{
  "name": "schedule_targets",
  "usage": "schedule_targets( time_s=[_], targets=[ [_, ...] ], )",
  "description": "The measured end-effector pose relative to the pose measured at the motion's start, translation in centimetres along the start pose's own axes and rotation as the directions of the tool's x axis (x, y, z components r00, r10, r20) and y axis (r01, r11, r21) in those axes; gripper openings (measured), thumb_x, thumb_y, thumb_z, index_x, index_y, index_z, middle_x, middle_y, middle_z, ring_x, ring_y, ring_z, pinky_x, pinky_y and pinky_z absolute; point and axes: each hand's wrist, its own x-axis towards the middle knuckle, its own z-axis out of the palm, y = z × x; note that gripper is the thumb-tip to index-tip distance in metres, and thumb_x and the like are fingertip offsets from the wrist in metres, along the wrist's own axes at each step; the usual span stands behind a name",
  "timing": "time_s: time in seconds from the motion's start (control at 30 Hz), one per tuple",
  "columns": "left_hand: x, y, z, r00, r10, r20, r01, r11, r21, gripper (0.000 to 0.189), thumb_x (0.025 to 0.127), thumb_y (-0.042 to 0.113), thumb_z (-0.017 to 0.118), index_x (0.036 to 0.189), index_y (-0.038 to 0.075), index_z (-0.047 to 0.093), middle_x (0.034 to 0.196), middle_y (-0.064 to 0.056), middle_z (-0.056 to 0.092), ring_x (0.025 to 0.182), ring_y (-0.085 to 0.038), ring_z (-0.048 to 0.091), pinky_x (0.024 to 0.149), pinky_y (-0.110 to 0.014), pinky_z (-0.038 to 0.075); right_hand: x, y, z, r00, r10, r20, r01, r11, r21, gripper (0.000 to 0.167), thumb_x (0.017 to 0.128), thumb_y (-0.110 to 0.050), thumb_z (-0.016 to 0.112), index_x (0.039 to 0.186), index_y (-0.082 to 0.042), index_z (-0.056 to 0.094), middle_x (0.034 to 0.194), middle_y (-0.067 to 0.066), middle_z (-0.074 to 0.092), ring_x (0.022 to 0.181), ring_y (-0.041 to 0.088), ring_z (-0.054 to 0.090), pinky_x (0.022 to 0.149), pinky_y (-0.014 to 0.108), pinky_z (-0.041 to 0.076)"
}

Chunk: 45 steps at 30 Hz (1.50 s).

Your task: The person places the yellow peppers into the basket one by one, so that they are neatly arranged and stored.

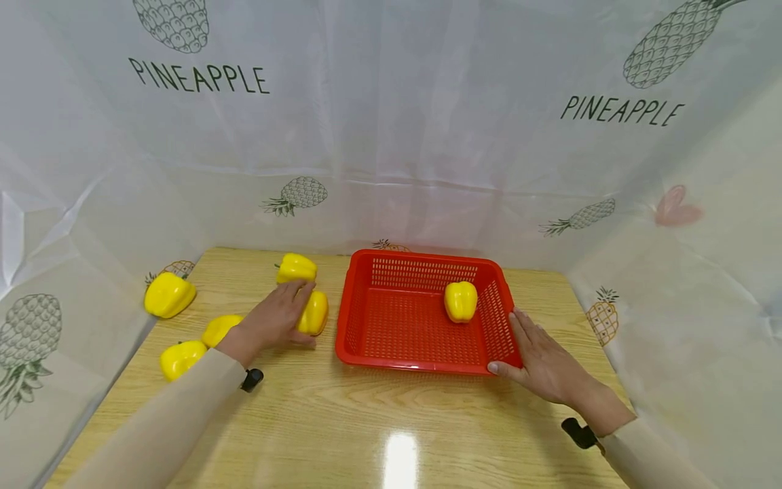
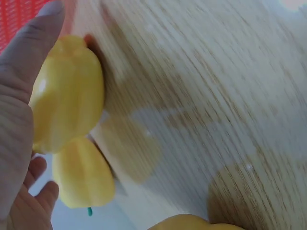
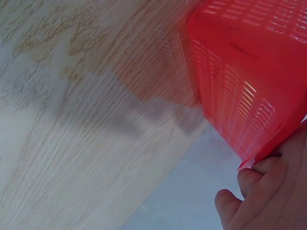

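One red basket (image 1: 415,367) stands on one desk (image 1: 324,414). Six yellow peppers (image 1: 170,296) show in the head view: five in its left half, one right of centre, inside the basket. There are two hands, a left hand (image 1: 277,316) and a right hand (image 1: 546,362), and two black wrist devices (image 1: 578,433). The sheeting (image 1: 391,115) bears eight printed pineapples (image 1: 303,193), five grey, three orange.

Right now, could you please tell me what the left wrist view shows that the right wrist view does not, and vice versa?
Only the left wrist view shows the left hand and, beside it, glossy yellow bell peppers. Only the right wrist view shows the right hand, at the rim of a red slotted plastic basket. Both show part of that basket and the pale wooden tabletop.
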Motion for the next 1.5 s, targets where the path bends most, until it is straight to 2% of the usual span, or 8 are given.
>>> schedule_targets(
  time_s=[0.2,0.37,0.6,0.77,0.87,0.93,1.1,1.5],
  targets=[
    [0.4,-0.8,0.9,0.999,0.016,0.042,-0.017,1.000,0.026,0.117,0.078,0.054,0.090,0.158,-0.007,0.031,0.154,-0.028,0.044,0.142,-0.045,0.046,0.118,-0.058,0.042,0.1,-0.2,0.0,1.000,-0.008,-0.003,0.008,1.000,-0.005,0.112,0.097,-0.071,0.058,0.164,0.008,0.017,0.172,0.029,0.015,0.157,0.051,0.023,0.123,0.067,0.026],
    [0.5,-0.9,1.0,0.997,-0.033,0.070,0.033,0.999,0.004,0.118,0.081,0.049,0.090,0.160,-0.008,0.025,0.157,-0.029,0.042,0.143,-0.046,0.045,0.119,-0.059,0.040,0.0,-0.2,-0.1,1.000,-0.008,-0.009,0.008,1.000,-0.007,0.111,0.097,-0.070,0.059,0.164,0.009,0.018,0.172,0.029,0.015,0.156,0.051,0.024,0.124,0.066,0.026],
    [0.8,-0.6,1.0,0.996,-0.078,0.050,0.078,0.997,0.001,0.122,0.077,0.055,0.091,0.157,-0.011,0.027,0.154,-0.033,0.044,0.142,-0.048,0.045,0.117,-0.060,0.042,-0.1,-0.1,0.0,1.000,-0.009,-0.022,0.009,1.000,-0.010,0.112,0.097,-0.071,0.059,0.164,0.009,0.018,0.172,0.030,0.017,0.155,0.052,0.026,0.123,0.067,0.027],
    [1.0,-0.2,1.1,0.997,-0.076,0.021,0.076,0.997,-0.011,0.113,0.080,0.049,0.090,0.154,-0.014,0.031,0.148,-0.035,0.049,0.136,-0.048,0.050,0.115,-0.058,0.044,-0.1,-0.1,0.1,1.000,-0.004,-0.022,0.004,1.000,-0.003,0.113,0.096,-0.071,0.059,0.164,0.009,0.019,0.172,0.030,0.017,0.155,0.052,0.026,0.123,0.067,0.027],
    [1.1,0.0,1.1,0.998,-0.056,-0.018,0.056,0.998,0.011,0.104,0.081,0.044,0.090,0.150,-0.013,0.035,0.138,-0.030,0.055,0.129,-0.045,0.053,0.114,-0.056,0.046,-0.1,-0.2,0.1,1.000,0.001,-0.016,-0.001,1.000,0.003,0.113,0.096,-0.072,0.059,0.164,0.008,0.018,0.172,0.029,0.016,0.155,0.052,0.026,0.123,0.067,0.027],
    [1.3,0.0,1.0,0.997,-0.017,-0.076,0.020,0.999,0.045,0.097,0.081,0.041,0.089,0.145,-0.012,0.039,0.129,-0.027,0.058,0.123,-0.043,0.056,0.111,-0.054,0.049,-0.1,-0.2,0.1,1.000,0.001,-0.013,-0.001,1.000,0.001,0.113,0.096,-0.072,0.059,0.164,0.008,0.018,0.172,0.029,0.016,0.155,0.052,0.026,0.123,0.067,0.027],
    [1.8,-0.4,0.3,0.972,0.093,-0.218,-0.064,0.988,0.137,0.082,0.078,0.037,0.089,0.131,-0.009,0.046,0.107,-0.022,0.059,0.106,-0.041,0.059,0.101,-0.050,0.054,-0.1,-0.2,-0.1,1.000,0.016,-0.001,-0.016,1.000,-0.003,0.113,0.096,-0.072,0.059,0.164,0.008,0.017,0.172,0.029,0.016,0.155,0.052,0.026,0.123,0.067,0.026],
    [2.1,-0.7,-2.6,0.958,0.105,-0.265,-0.056,0.981,0.184,0.087,0.074,0.041,0.092,0.130,-0.010,0.048,0.115,-0.026,0.062,0.106,-0.043,0.058,0.096,-0.051,0.054,0.0,-0.3,-0.2,1.000,0.017,0.006,-0.017,1.000,0.004,0.114,0.096,-0.073,0.058,0.165,0.007,0.015,0.173,0.028,0.014,0.155,0.052,0.026,0.124,0.067,0.026]
  ],
)
